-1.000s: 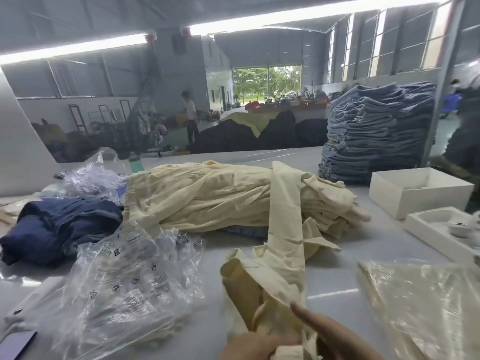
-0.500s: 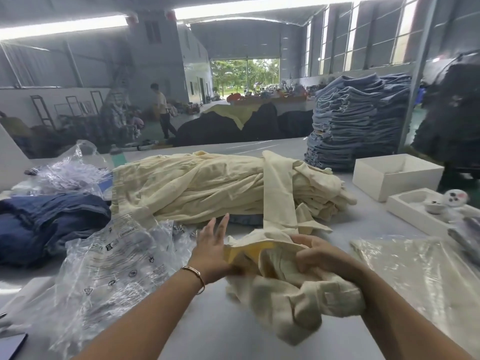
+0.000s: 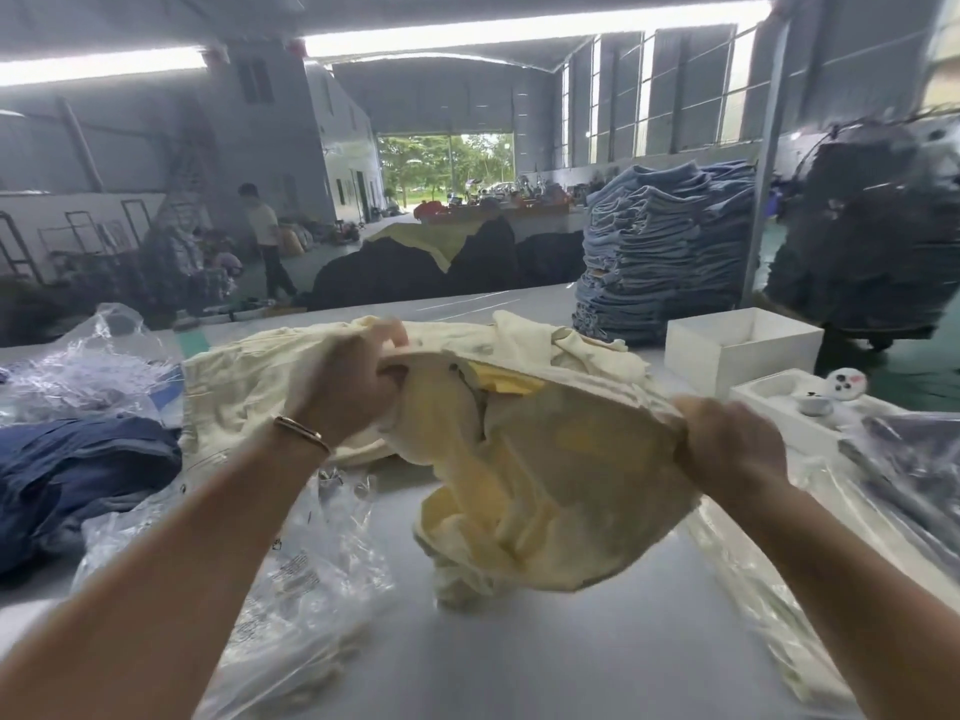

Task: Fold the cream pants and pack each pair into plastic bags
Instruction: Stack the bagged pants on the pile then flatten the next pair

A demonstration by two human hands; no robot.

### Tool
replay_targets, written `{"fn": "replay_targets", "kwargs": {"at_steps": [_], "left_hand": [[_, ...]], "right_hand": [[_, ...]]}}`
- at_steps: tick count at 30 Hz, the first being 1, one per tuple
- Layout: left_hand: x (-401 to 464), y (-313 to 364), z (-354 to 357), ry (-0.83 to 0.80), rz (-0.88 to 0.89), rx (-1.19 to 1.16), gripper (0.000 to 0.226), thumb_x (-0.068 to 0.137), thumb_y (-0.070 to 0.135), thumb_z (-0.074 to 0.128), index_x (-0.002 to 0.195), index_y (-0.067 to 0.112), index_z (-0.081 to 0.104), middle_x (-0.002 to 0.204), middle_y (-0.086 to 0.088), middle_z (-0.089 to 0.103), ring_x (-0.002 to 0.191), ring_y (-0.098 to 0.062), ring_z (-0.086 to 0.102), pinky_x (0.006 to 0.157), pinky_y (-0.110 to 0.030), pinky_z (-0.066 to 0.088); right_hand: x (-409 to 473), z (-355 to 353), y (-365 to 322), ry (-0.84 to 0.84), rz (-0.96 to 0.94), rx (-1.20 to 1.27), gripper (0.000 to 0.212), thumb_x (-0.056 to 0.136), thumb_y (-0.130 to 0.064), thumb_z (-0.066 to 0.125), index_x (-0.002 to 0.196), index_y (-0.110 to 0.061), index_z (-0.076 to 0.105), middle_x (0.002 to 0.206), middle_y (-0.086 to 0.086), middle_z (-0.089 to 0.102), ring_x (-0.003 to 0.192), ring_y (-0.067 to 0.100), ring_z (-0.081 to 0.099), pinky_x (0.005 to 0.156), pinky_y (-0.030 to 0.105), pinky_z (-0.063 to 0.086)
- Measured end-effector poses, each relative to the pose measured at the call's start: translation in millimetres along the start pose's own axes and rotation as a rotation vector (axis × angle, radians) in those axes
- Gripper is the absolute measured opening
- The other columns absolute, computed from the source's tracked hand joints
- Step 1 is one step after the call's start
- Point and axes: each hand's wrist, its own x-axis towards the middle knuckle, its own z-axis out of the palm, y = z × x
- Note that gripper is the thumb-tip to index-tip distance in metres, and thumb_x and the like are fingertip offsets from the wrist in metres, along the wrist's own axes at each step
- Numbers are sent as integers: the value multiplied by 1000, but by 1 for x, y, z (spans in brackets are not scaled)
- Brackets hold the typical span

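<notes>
The pale grey tabletop [image 3: 545,657] stood in a large warehouse with strip lights overhead and an open doorway at the far end. On it lay a heap of cream pants [image 3: 249,402] behind the hands, crumpled plastic bags [image 3: 306,574] at the near left, a dark blue garment [image 3: 78,470] at the left edge, and an open white box [image 3: 743,345] at the right. A tall stack of blue jeans [image 3: 670,252] rose at the far right corner. A person [image 3: 265,236] stood in the background.

The left hand [image 3: 353,381] and the right hand [image 3: 732,444] each gripped an edge of one pair of cream pants [image 3: 545,480], fingers curled round the cloth, holding it stretched between them above the tabletop.

Half a second earlier the hands were close together with the pair bunched low near the tabletop, and the left hand's fingers were spread; since then both had risen and drawn apart, spreading the cloth.
</notes>
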Motion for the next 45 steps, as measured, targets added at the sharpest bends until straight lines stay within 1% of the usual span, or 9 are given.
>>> {"fn": "replay_targets", "kwargs": {"at_steps": [6, 9, 13, 20, 23, 28, 36, 42, 45], "left_hand": [[-13, 6, -143, -443, -16, -516, 33, 59, 38, 81, 83, 16, 74, 66, -7, 69, 55, -21, 66, 49, -27, 51], [-12, -22, -158, -292, -69, -554, 30, 70, 1, 78, 97, 13, 75, 69, -1, 73, 60, -14, 68, 51, -25, 54], [-4, -29, -117, -215, -517, -1062, 45, 71, 24, 80, 111, 6, 69, 88, -9, 73, 75, -20, 70, 66, -31, 59], [-20, 11, -22, -232, -1100, -1356, 10, 89, 13, 64, 95, 5, 65, 82, -10, 66, 70, -22, 64, 73, -35, 57], [-9, 30, -13, -240, -988, -1454, 10, 89, 6, 62, 80, 8, 59, 64, -4, 54, 51, -14, 55, 53, -25, 53], [-14, 57, -4, -59, -724, -1074, 18, 86, 8, 69, 87, -9, 63, 75, -17, 63, 72, -27, 65, 73, -40, 58], [-45, 68, -4, 111, -603, -1015, 21, 89, 19, 67, 95, -1, 63, 84, -21, 69, 59, -26, 68, 45, -29, 51], [-48, 76, -11, 49, -537, -1032, 12, 92, 21, 61, 91, 10, 62, 78, -11, 67, 63, -21, 67, 46, -30, 52], [-49, 80, -10, -154, -587, -1197, 48, 88, 49, 62, 105, 4, 60, 87, -13, 67, 75, -20, 68, 54, -32, 54]], "right_hand": [[32, -32, -26, 373, 30, 635, 24, 80, -28, 51, 59, -16, 50, 53, 0, 49, 54, 27, 45, 49, 27, 28], [44, -48, -52, 427, 39, 1100, 7, 70, -22, 64, 63, -20, 63, 54, -8, 55, 53, 14, 49, 51, 24, 39], [53, -32, -59, 19, 403, 1673, 19, 60, -29, 69, 77, -20, 70, 64, -1, 59, 60, 17, 54, 54, 27, 43], [64, -13, -93, -69, 629, 1392, 19, 77, -20, 70, 68, -8, 57, 61, 6, 51, 48, 18, 43, 41, 21, 37], [54, -29, -122, 53, 444, 1497, 24, 78, -27, 75, 71, -14, 56, 69, 2, 60, 56, 14, 53, 50, 24, 44], [11, -43, -158, 204, -9, 1315, 31, 76, -40, 78, 86, -23, 55, 64, -10, 60, 53, -3, 58, 42, 10, 38], [-16, -29, -156, 297, -189, 731, 22, 87, -32, 64, 103, -17, 59, 72, 7, 65, 69, 33, 61, 56, 31, 29], [-23, -44, -155, 249, -291, 895, 29, 86, -45, 57, 84, -16, 59, 63, -2, 59, 58, 24, 51, 54, 33, 35], [-25, -49, -152, 178, -468, 779, 31, 79, -47, 37, 85, -20, 51, 62, -10, 47, 55, 16, 41, 54, 31, 23]]}}
